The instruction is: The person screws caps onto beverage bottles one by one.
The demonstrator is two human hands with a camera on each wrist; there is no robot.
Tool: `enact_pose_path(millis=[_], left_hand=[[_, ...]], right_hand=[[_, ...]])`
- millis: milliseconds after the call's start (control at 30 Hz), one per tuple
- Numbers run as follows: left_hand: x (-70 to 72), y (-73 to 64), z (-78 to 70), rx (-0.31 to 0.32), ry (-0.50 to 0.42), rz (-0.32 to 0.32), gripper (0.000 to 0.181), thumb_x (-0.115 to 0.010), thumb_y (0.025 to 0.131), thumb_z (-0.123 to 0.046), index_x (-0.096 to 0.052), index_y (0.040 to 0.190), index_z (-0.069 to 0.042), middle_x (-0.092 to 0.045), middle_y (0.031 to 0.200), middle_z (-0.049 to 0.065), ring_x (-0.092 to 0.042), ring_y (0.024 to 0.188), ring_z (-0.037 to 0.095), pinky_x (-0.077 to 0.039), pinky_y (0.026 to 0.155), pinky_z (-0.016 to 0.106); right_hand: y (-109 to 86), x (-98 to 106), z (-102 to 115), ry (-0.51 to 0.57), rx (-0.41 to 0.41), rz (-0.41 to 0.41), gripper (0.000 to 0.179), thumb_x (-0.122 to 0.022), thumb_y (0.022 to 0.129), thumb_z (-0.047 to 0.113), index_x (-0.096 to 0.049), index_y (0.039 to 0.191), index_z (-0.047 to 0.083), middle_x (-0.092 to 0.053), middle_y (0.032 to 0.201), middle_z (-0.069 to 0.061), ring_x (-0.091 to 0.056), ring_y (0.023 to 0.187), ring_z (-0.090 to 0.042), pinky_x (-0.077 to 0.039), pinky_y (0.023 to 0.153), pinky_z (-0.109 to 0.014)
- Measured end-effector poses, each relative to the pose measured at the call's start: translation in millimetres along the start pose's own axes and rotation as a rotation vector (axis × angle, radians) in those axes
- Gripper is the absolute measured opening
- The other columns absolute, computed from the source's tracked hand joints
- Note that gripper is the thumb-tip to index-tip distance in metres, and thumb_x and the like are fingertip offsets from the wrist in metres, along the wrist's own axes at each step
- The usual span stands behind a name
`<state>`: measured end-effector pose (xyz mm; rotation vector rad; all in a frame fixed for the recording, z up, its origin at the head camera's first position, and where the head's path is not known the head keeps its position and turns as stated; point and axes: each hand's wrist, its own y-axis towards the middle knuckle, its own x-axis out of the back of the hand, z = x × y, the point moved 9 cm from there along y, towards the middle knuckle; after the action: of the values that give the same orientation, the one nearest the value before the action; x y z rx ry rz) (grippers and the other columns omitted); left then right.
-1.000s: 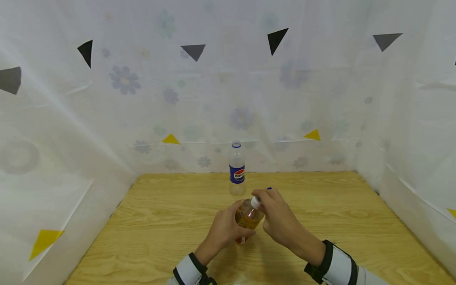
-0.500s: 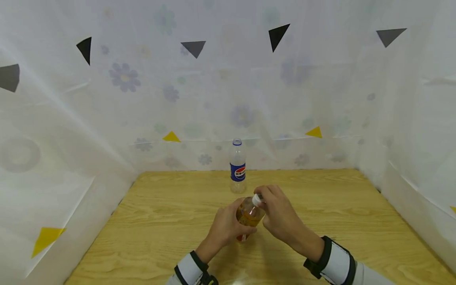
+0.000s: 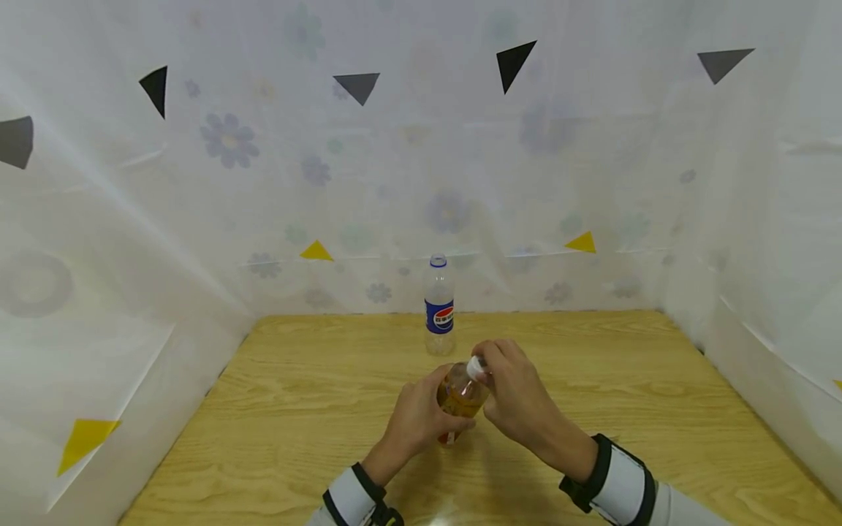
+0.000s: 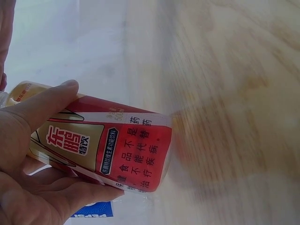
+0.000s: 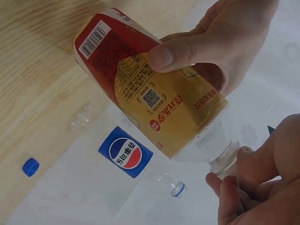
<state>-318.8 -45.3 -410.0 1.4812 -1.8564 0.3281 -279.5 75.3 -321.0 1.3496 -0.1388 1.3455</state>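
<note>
L hand (image 3: pixel 416 416) grips the tilted btl (image 3: pixel 460 394), prob. to steady it while R hand (image 3: pixel 516 398) pinches its cap (image 3: pixel 475 367), btl being over the surface (image 3: pixel 316 394), farther from its far edge than the Pepsi (image 3: pixel 439 314).

The held bottle (image 5: pixel 154 89) looks like clear, glossy plastic under a smooth film label (image 4: pixel 108 138), its white cap (image 3: pixel 473 367) plastic too, the Pepsi bottle (image 3: pixel 439 310) shiny see-through plastic, the blue cap (image 5: pixel 31 167) plastic, the desk (image 3: pixel 296 387) smooth, faintly glossy wood grain, and the wall sheeting (image 3: pixel 395 183) creased, translucent plastic.
</note>
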Motion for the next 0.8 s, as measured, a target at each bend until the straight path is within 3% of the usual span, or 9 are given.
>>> enact_pose_path(millis=[267,467,800], left_hand=[[0.1,-0.1,-2.7,-0.01,0.023,-0.007,0.073,-0.093,0.074,-0.03,-0.059,0.138,-0.018,-0.074,0.111,0.002,-0.073,0.093,0.016,-0.059,0.073,0.026],[0.1,0.0,-2.6,-0.008,0.022,-0.01,0.073,-0.093,0.074,-0.03,-0.059,0.138,-0.019,-0.075,0.11,0.002,-0.073,0.091,0.016,-0.058,0.072,0.025],[0.6,-1.1,-4.0,-0.016,0.032,-0.028,0.073,-0.093,0.073,-0.03,-0.06,0.136,-0.018,-0.075,0.11,0.003,-0.074,0.092,0.016,-0.058,0.072,0.025]], right_hand=[[-0.4,1.0,-1.2,-0.008,-0.008,-0.025,0.027,-0.066,0.081,-0.018,-0.063,0.1,0.002,-0.061,0.097,-0.012,-0.056,0.086,-0.022,-0.053,0.071,-0.036],[0.1,0.8,-1.3,-0.01,-0.012,-0.028,0.029,-0.061,0.078,-0.019,-0.063,0.098,0.002,-0.061,0.097,-0.012,-0.057,0.086,-0.023,-0.054,0.071,-0.036],[0.5,0.7,-1.5,-0.034,-0.02,-0.027,0.021,-0.069,0.082,-0.011,-0.062,0.096,0.003,-0.061,0.093,-0.01,-0.055,0.082,-0.021,-0.051,0.068,-0.034]])
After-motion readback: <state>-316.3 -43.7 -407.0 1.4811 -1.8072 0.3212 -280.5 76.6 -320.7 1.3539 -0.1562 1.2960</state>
